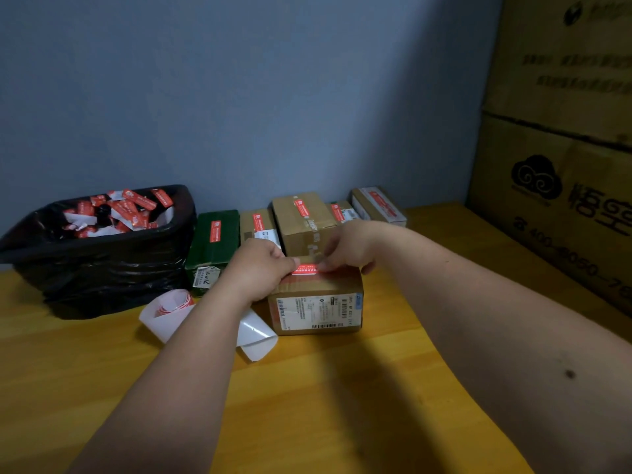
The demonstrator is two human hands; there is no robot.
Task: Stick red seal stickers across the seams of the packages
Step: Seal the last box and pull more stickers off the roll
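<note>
While our left hand (261, 268) and right hand (345, 249) pinch the ends of a red rectangular seal sticker (305, 269) atop the brown cardboard package (316, 302) at centre, sealed boxes (302, 217) line twelve o'clock, a black-lined bin (99, 254) ten o'clock.

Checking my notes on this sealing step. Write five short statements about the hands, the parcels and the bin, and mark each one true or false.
1. Both hands press a red seal sticker onto the top of the nearest brown cardboard box. True.
2. The dark green box by the wall has no sticker. False: a red sticker lies on its top.
3. The bin lined with a black plastic bag holds red and white scraps. True.
4. The curled white backing paper lies to the right of the nearest box. False: it lies to its left.
5. The left hand and right hand hold scissors. False: no scissors are visible.
</note>
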